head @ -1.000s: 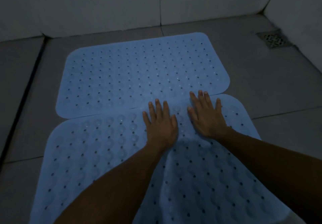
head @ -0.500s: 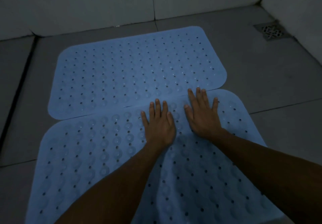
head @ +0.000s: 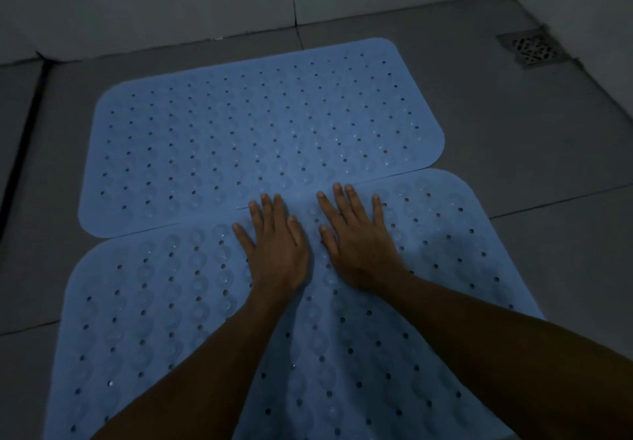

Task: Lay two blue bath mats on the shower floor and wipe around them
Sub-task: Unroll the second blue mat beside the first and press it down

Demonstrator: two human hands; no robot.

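Your left hand point(head: 277, 251) and right hand point(head: 359, 244) lie flat, fingers straight, gripping nothing, pressing the near mat point(head: 164, 319) at its far edge. Just past your fingertips lies the far mat point(head: 239, 131), long axis running left to right, its near edge touching or slightly overlapping the near mat on the floor point(head: 513, 138).

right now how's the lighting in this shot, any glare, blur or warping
Head view: dim and bluish, no hard glare, only faint glints on the near mat bumps; soft shadow under the forearms; left hand and right hand are fairly sharp; wide-angle bend shows in the floor grout lines, and the drain stays readable.
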